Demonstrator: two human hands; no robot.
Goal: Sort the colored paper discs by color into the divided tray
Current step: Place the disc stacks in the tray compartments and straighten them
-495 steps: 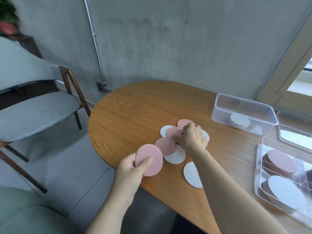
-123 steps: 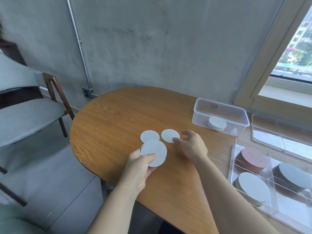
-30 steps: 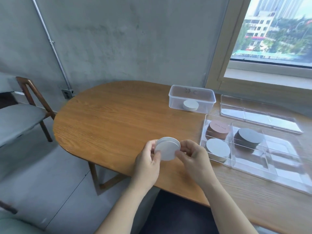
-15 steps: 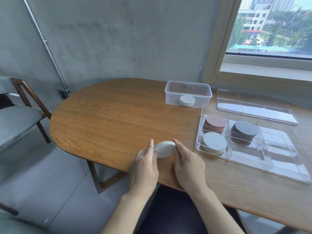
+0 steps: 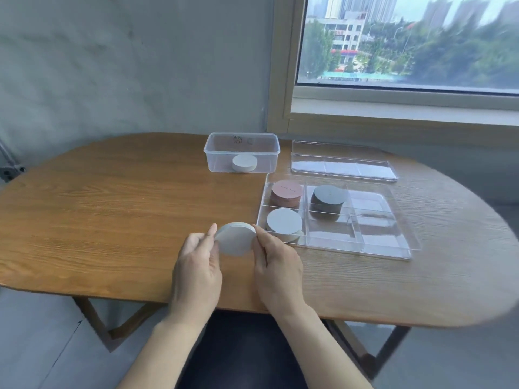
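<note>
A stack of white paper discs (image 5: 235,238) is tilted up just above the wooden table, held between both hands. My left hand (image 5: 198,266) grips its left edge and my right hand (image 5: 276,269) grips its right edge. Just to the right lies the clear divided tray (image 5: 398,240). Its near-left compartment holds a white disc stack (image 5: 284,223), its far-left one a pink stack (image 5: 287,192), and the middle far one a dark stack with a grey top (image 5: 329,196).
A clear plastic box (image 5: 216,158) with a white disc stack (image 5: 244,163) inside stands behind the tray. The tray's clear lid (image 5: 343,165) lies at the back right. The table's front edge runs just below my hands.
The white stack between my hands has tipped from lying flat to tilted up, and it sits closer to the tray. The pink and loose white discs seen earlier are gone from the tabletop.
</note>
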